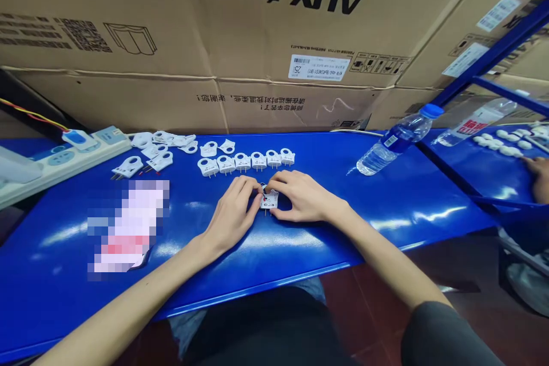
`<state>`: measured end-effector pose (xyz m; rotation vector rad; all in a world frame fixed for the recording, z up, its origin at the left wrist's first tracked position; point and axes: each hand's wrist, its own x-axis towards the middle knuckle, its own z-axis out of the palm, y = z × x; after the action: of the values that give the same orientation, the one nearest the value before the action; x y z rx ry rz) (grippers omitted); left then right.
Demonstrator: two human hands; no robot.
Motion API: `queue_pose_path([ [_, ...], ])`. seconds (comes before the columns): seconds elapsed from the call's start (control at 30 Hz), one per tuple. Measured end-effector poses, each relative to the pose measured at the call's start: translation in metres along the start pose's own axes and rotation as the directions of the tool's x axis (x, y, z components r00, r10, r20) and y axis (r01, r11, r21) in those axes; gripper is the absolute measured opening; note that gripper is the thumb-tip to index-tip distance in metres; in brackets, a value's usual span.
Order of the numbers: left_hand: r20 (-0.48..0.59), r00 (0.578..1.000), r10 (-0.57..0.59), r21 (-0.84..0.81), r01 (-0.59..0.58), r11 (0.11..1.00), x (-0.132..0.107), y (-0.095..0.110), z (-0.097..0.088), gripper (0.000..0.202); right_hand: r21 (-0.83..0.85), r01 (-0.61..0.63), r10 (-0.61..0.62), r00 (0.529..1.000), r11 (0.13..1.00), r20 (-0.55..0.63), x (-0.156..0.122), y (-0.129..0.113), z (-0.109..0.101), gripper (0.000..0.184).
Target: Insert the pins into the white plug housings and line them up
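Between my two hands is a white two-pin plug [269, 201], its metal pins pointing toward me and a small red spot on its body. My left hand [234, 209] pinches it from the left, and my right hand [302, 197] grips it from the right with curled fingers. Dark wire seems to show at its top, partly hidden by the fingertips. Just beyond, a row of several white plugs with ring handles [242, 162] stands on the blue table [300, 257]. Farther left lies a loose pile of similar white plug parts [160, 146].
A pixelated pink phone-like object [132, 223] lies left. Behind it is a power strip [64, 163] with wires. A water bottle [392, 140] leans at the right near a blue metal frame [454, 174]. Another person's hand [539, 174] is by white parts. Large cardboard boxes [240, 40] stand behind.
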<state>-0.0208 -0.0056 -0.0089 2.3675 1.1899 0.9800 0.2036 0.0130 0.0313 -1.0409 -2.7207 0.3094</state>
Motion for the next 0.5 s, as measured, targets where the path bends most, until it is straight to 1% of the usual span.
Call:
queue_pose_path([
  [0.2, -0.008, 1.0, 0.002, 0.029, -0.002, 1.0, -0.0006, -0.0014, 0.0019, 0.01, -0.004, 0.011, -0.011, 1.0, 1.0, -0.006, 0.0005, -0.0013, 0.0003, 0.038],
  [0.5, -0.04, 0.998, 0.053, 0.104, -0.049, 0.993, -0.0003, 0.0022, -0.0012, 0.012, 0.003, 0.012, -0.012, 0.999, 1.0, -0.033, 0.0, -0.0026, -0.0023, 0.035],
])
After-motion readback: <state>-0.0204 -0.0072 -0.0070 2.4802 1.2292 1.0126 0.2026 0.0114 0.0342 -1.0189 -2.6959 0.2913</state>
